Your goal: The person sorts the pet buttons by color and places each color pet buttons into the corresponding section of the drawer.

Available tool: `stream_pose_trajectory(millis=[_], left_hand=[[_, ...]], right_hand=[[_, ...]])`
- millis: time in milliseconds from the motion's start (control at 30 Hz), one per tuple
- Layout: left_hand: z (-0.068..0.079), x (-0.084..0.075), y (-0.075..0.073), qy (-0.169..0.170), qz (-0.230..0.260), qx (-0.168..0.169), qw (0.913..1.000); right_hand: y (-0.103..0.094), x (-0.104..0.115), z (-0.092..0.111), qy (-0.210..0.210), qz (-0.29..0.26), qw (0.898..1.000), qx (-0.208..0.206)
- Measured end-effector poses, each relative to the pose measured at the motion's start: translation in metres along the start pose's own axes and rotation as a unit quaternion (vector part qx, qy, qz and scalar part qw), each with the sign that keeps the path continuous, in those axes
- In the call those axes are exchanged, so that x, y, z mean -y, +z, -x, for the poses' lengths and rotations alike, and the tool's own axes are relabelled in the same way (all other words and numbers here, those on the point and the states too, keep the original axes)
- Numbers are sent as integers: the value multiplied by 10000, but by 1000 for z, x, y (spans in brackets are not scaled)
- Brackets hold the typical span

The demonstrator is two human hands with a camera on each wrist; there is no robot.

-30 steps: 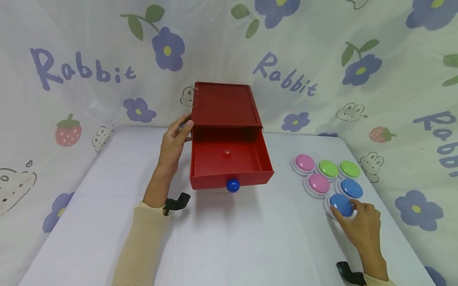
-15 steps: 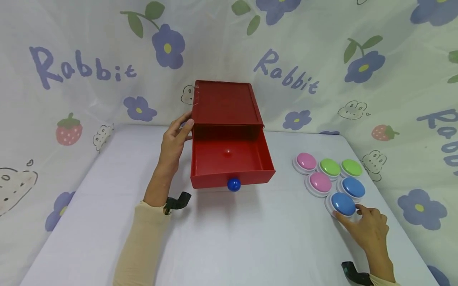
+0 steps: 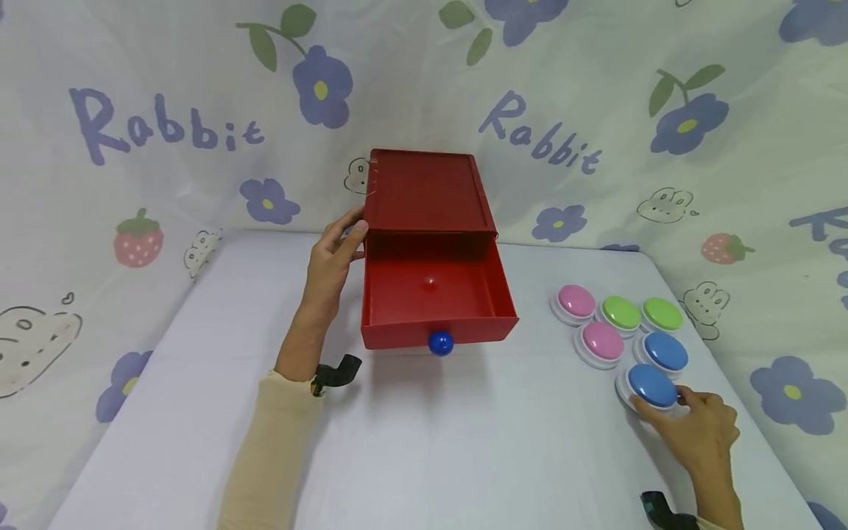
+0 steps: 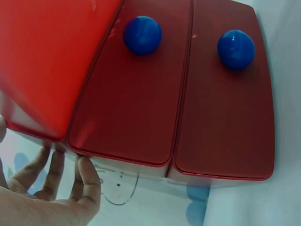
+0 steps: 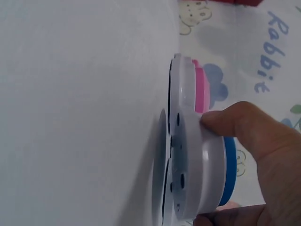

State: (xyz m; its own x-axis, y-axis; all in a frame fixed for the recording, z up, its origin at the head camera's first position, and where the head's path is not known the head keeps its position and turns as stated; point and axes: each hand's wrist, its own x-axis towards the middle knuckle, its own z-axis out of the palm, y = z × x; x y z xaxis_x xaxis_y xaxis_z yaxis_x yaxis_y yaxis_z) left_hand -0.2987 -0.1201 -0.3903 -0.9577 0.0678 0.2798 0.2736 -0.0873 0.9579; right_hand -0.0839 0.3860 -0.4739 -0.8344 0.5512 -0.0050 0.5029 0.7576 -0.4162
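Observation:
A red drawer cabinet [image 3: 427, 191] stands at the back of the table, its top drawer [image 3: 433, 333] pulled out with a blue round knob [image 3: 440, 343]. My left hand [image 3: 331, 261] rests on the cabinet's left side; in the left wrist view its fingertips touch the side wall below the drawer. At the right, my right hand [image 3: 698, 430] pinches the white base of a blue push button [image 3: 652, 386] between thumb and fingers. In the right wrist view this button [image 5: 197, 165] is tilted, its underside showing, close over the white table.
Behind the held button stand another blue button [image 3: 665, 351], two pink buttons [image 3: 603, 340] and two green buttons [image 3: 662, 314], close together. Two lower drawers [image 4: 129, 94] of the cabinet are closed. A printed cloth [image 3: 411, 81] hangs behind the table.
My right hand has taken hold of the front blue button by its base and shifted it slightly away from its neighbours, toward me. My left hand stays at the cabinet. The head view shifted a little.

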Motion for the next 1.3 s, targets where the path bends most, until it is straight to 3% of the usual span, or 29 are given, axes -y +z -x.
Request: stream_pose_trajectory(millis=[400,1100,1300], left_hand=[[-3,1,1,12,62,-7,10000],[-2,-1,1,-11,-45,-58,10000],[-1,-3,1,-24,-58,-61,10000]], right_hand=[[-5,6,10,-124,-334,9985,-407],[-25,36,13,-732,-487,9952,-433],[-30,46,14,-655,-556,9955,-395]])
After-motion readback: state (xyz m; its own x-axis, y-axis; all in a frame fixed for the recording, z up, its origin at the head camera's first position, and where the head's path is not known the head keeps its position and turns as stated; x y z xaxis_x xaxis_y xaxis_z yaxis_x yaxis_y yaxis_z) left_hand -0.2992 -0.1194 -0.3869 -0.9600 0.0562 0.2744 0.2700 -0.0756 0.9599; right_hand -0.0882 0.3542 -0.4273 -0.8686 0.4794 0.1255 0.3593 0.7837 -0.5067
